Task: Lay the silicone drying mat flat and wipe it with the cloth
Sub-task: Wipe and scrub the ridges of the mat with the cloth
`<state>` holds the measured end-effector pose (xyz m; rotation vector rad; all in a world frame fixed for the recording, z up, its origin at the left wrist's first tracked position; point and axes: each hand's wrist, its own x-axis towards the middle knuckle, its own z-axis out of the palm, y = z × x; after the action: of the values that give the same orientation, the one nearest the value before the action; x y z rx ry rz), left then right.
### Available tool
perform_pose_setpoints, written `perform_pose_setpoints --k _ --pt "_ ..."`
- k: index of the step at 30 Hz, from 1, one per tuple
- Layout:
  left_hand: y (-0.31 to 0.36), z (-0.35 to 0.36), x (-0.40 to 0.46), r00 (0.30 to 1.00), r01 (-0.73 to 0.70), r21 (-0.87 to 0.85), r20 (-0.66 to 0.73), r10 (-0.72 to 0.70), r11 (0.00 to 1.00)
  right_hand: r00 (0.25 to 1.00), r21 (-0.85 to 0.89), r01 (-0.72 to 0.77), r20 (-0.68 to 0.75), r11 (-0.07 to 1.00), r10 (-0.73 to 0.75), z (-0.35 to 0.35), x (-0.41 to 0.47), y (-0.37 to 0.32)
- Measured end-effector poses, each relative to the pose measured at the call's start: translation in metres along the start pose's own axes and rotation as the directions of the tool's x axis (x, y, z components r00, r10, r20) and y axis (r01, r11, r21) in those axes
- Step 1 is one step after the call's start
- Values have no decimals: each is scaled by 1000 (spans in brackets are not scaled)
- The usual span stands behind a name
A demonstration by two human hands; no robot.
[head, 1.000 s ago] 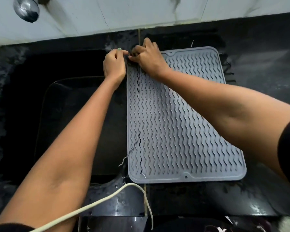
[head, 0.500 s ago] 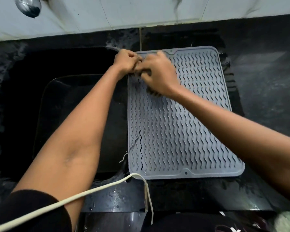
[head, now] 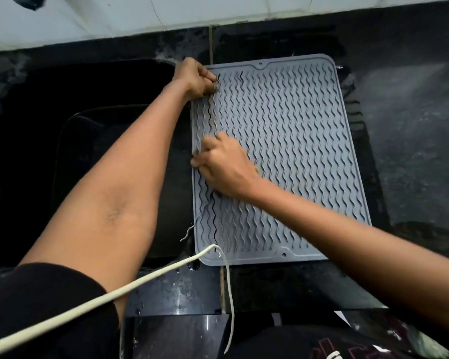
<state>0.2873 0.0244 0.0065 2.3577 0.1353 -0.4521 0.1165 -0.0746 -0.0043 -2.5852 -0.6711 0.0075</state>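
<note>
Now, by item:
Mat: the grey silicone drying mat point(head: 283, 156) lies flat on the black countertop point(head: 412, 125), just right of the dark sink basin point(head: 88, 141); its left edge runs along the basin's rim
Long axis: it runs away from the person, far short edge near the white tiled wall point(head: 140, 14), near short edge by the counter's front
Left hand: the left hand point(head: 196, 79) is closed in a fist at the mat's far-left corner, seemingly pinching the edge (the pinch itself is hidden under the knuckles)
Right hand: the right hand point(head: 224, 164) rests on the left border about halfway along, fingers curled at the edge; whether it grips the rim or only presses on it cannot be told
Nearer hand: both sit on the left long edge, so most of the ribbed surface lies to their right, and the right hand is better placed to sweep across it
Cloth: no wiping cloth is identifiable in view; judged from this, the laying-flat step looks nearly done and the wipe not yet begun
Cord: a pale cable point(head: 114, 294) crosses the near-left corner
Writing: none readable on the mat (marks on the dark clothing at bottom right are illegible)
</note>
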Motion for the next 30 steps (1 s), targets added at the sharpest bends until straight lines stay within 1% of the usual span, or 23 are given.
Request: perform_pose_setpoints --k 3,5,6,7,9,10,12,14,16,19,21,24,27,29,30 --pt "2 2 -2 1000 0 0 -21 0 1000 991 72 73 105 995 -81 -4 -33 -16" --pt "2 4 -4 999 -7 2 -39 7 1000 978 117 72 185 991 -93 -12 -29 -16" --pt "2 5 -6 999 -18 6 -46 19 1000 984 150 46 165 988 -71 -17 -22 -14" --pt "2 4 -8 998 -33 16 -48 34 999 994 170 14 102 985 -31 -19 -12 -10" --pt "2 1 -16 997 -65 19 -45 66 998 998 109 -45 -43 993 50 -21 11 1" --pt "0 0 -20 996 -79 8 -38 79 997 994 52 -71 -77 996 75 -18 22 8" --pt "-7 3 -31 994 -99 37 -31 100 994 994 -65 -101 -48 993 98 -8 36 18" --pt "-16 11 -41 991 -116 56 -56 119 992 996 -180 -89 -7 980 89 4 34 18" --pt "-20 17 -44 987 -130 71 -90 136 989 998 -220 -68 -12 973 67 9 26 15" --pt "-17 20 -48 983 -135 94 -113 145 986 999 -153 33 7 988 -33 8 -1 3" --pt "-15 22 -50 982 -134 120 -120 149 984 995 -79 98 37 992 -96 5 -29 -9" --pt "-14 27 -53 978 -129 152 -143 151 980 988 24 109 106 994 -111 5 -79 -30" --pt "-10 31 -61 978 -117 193 -148 147 974 965 2 142 223 990 -139 6 -97 -39" --pt "-8 29 -71 985 -130 214 -88 152 968 957 112 121 252 986 -146 -5 -90 -37" --pt "-8 29 -76 986 -142 216 -56 157 966 970 188 81 213 979 -121 -9 -84 -33"
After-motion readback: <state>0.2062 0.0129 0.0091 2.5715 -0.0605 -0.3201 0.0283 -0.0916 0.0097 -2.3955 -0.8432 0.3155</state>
